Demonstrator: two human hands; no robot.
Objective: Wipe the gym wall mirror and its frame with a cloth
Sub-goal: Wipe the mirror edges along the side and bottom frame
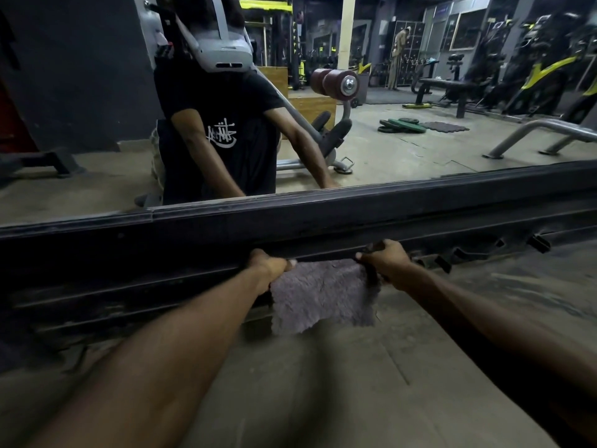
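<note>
Cloth (323,295) between left hand (269,265) and right hand (384,261) at frame (226,227)

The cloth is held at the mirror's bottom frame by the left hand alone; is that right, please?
Not quite: the head view shows the left hand and the right hand both holding the cloth at the bottom frame.

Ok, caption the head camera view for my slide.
The left hand and right hand hold a grey cloth at the dark lower frame beneath the gym mirror.
</note>
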